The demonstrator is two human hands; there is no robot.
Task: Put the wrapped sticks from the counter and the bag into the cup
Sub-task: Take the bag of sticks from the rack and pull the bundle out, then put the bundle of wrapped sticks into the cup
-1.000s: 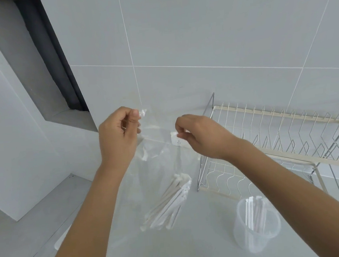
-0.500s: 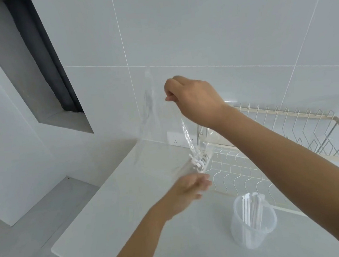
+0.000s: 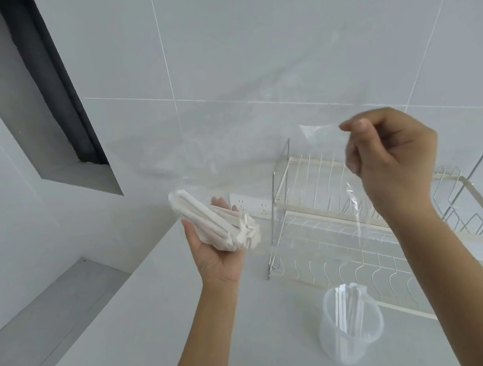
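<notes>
My left hand [image 3: 215,252] is palm up over the counter's left part, with a bundle of white wrapped sticks [image 3: 214,223] lying across its fingers. The bundle's far end points up and left. To the right and higher, my right hand [image 3: 389,155] pinches the thin clear plastic bag [image 3: 348,185], which hangs limp and looks empty. A translucent plastic cup [image 3: 350,334] stands on the counter at the lower right, below my right forearm. Several wrapped sticks [image 3: 349,307] stand upright inside it.
A two-tier wire dish rack [image 3: 311,229] stands against the tiled wall behind the cup. A white wall socket [image 3: 248,205] sits left of it. The white counter [image 3: 147,322] ends at a left edge, with a grey floor below and a dark wall recess [image 3: 51,91] above.
The bundle of sticks has come out of the bag and now lies in my left palm. My right hand has swung right with the bag. The camera view has shifted.
</notes>
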